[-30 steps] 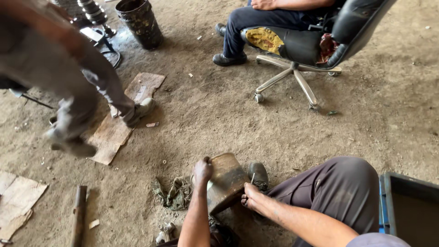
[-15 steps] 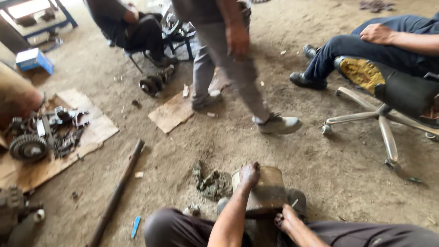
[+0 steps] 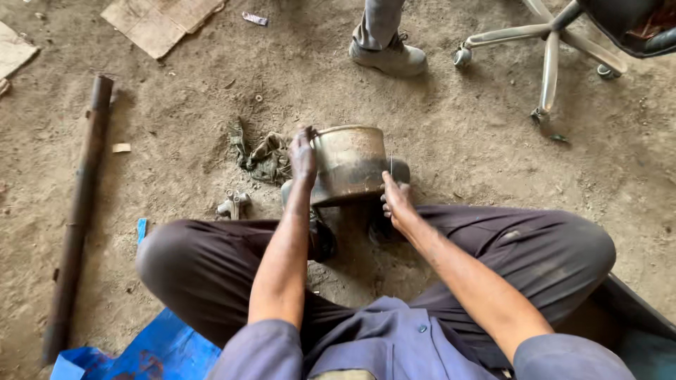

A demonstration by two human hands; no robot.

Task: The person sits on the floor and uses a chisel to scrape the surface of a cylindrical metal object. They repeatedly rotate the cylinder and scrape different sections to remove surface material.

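Dusty workshop floor, a seated person steadying a grimy metal housing (image 3: 350,163) between their feet.
Left hand (image 3: 303,153) fingers clamp its rim, right hand (image 3: 396,203) fingers curl under its base; best kept braced on both sides, clear of oily rags (image 3: 262,156).

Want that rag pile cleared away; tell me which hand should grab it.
Left, probably. The left hand grips the metal drum on the side beside the rag pile; the right hand is on the drum's far side.
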